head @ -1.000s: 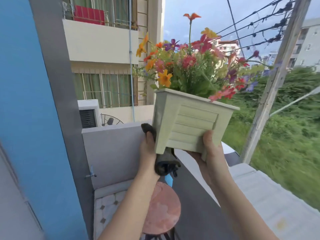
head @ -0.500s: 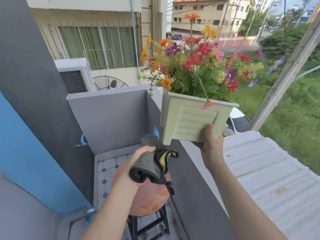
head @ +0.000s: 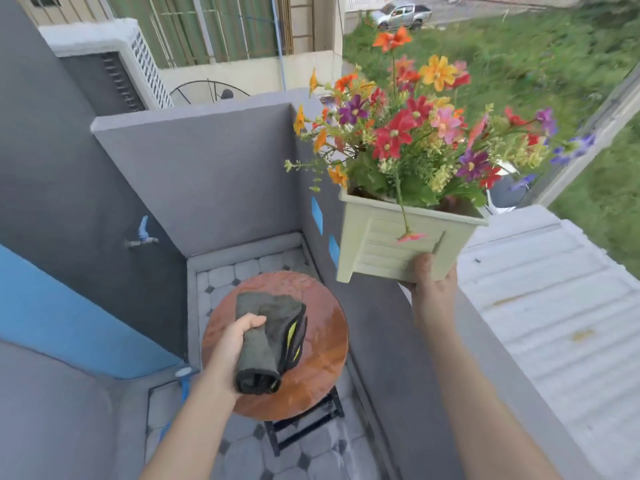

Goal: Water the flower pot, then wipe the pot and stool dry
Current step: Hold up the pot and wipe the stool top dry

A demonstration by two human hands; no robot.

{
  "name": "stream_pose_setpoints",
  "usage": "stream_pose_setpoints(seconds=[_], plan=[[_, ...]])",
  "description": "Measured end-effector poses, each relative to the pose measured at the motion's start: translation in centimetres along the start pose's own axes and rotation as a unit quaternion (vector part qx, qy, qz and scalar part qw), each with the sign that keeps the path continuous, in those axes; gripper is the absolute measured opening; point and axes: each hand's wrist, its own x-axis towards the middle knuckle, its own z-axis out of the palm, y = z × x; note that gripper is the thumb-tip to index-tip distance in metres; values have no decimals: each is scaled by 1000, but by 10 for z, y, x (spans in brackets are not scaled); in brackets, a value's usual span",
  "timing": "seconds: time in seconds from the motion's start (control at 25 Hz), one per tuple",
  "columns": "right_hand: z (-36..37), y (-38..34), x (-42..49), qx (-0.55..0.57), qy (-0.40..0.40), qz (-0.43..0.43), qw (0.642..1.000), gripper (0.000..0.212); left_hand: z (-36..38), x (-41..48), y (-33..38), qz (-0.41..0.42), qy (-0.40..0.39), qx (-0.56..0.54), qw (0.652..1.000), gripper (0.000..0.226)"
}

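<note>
My right hand holds a pale green square flower pot from underneath, up in the air over the balcony wall. It is full of red, orange, pink and purple flowers. My left hand grips a rolled dark grey cloth with a yellow patch, just above the round reddish stool top. The stool top looks wet and glossy. Its black legs show below the seat.
A grey balcony wall boxes in the tiled floor. A tap sticks out of the left wall. Beyond the ledge lies a corrugated roof, with grass farther out. An air-conditioner unit sits behind the wall.
My left hand has left the pot and dropped with the cloth to the stool top. My right hand alone keeps the pot up. My view has tilted downward.
</note>
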Motion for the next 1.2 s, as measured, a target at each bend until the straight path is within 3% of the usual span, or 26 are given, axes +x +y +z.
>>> stream_pose_setpoints(seconds=[0.08, 0.24, 0.4, 0.48, 0.52, 0.6, 0.68, 0.76, 0.8, 0.88, 0.96, 1.04, 1.12, 1.2], plan=[[-3, 13, 7, -4, 5, -4, 1000, 47, -4, 17, -4, -4, 10, 8, 1000, 14], [-4, 31, 14, 8, 22, 17, 1000, 64, -6, 41, -9, 22, 39, 19, 999, 19], [-4, 38, 19, -3, 35, 3, 999, 66, -21, 59, 6, 166, 33, 75, 983, 36], [-5, 38, 23, -9, 42, -3, 999, 59, -29, 59, 15, 266, 1, 170, 949, 37], [-5, 39, 25, -13, 41, -7, 999, 55, -34, 57, 15, 331, -14, 259, 908, 37], [-6, 41, 26, -23, 36, -9, 999, 42, -48, 64, -1, 422, -49, 468, 774, 43], [-7, 44, 26, -40, 38, -3, 999, 31, -64, 73, -36, 413, -115, 647, 630, 56], [-7, 44, 24, -54, 41, 5, 998, 33, -82, 82, -72, 409, -161, 768, 466, 69], [-7, 43, 23, -58, 41, 7, 997, 36, -87, 82, -82, 388, -170, 798, 428, 74], [-9, 44, 23, -80, 34, 4, 996, 51, -91, 82, -86, 390, -171, 797, 428, 69], [-11, 47, 20, -101, 27, 20, 994, 73, -93, 78, -84, 429, -182, 786, 407, 46], [-7, 43, 18, -97, 32, 20, 995, 65, -97, 75, -86, 440, -185, 790, 386, 45], [-3, 39, 19, -72, 37, 23, 996, 49, -92, 78, -89, 469, -202, 789, 343, 43], [-3, 41, 20, -53, 34, 19, 998, 46, -79, 83, -92, 489, -236, 781, 306, 41]])
